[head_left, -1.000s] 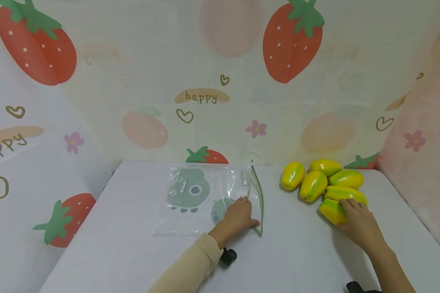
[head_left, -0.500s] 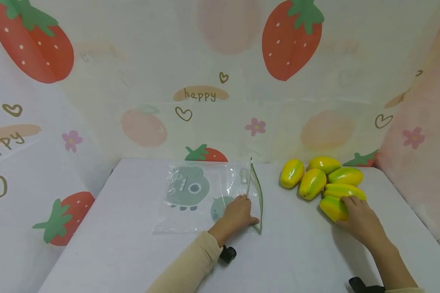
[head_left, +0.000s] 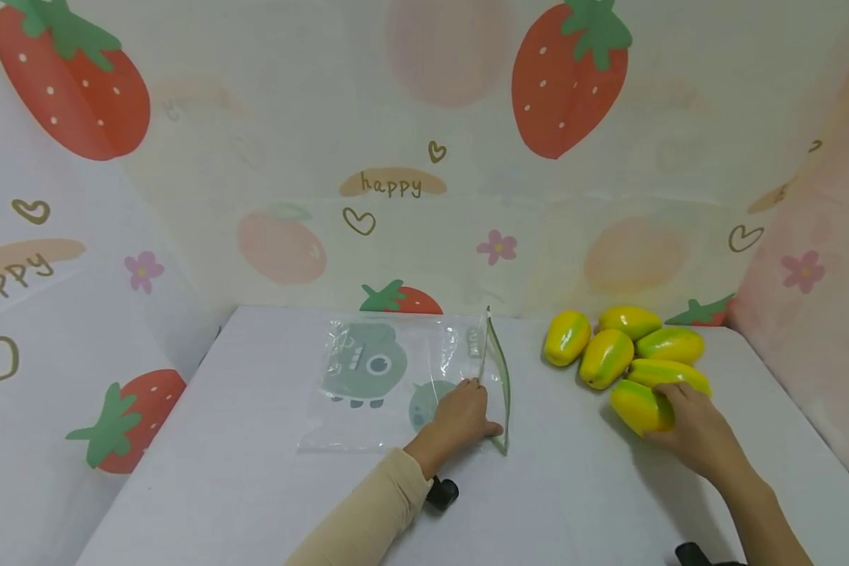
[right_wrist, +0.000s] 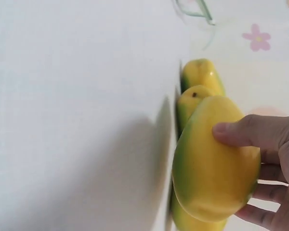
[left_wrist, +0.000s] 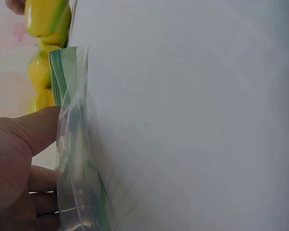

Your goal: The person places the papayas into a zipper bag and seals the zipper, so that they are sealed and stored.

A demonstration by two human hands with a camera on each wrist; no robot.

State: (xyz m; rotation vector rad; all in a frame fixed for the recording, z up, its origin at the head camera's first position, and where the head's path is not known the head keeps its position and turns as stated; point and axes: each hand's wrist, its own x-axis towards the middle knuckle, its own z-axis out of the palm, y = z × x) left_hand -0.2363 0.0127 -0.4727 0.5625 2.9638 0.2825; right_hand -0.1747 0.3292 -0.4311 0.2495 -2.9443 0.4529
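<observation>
A clear zip bag [head_left: 368, 432] with green monster prints lies flat on the table, its green-edged mouth bowed apart on the right. At that mouth my left hand [head_left: 456, 417] grips the film, thumb and fingers spread along it. In the left wrist view the thumb [left_wrist: 38, 127] meets the bag's edge. My right hand [head_left: 700, 432] holds a glossy yellow-green papaya [head_left: 637, 407] at the near end of a fruit cluster. The right wrist view has the thumb pressed on this papaya [right_wrist: 212, 159] and the fingers behind it, partly hidden.
Several similar papayas [head_left: 607, 359] sit together at the back right, close to the held one. The white table [head_left: 552, 487] runs back to a printed backdrop [head_left: 424, 259]. Black wrist mounts [head_left: 442, 494] hang under both forearms.
The papaya in my right hand has shifted slightly left, away from the one behind it. My left hand and the bag stay in place.
</observation>
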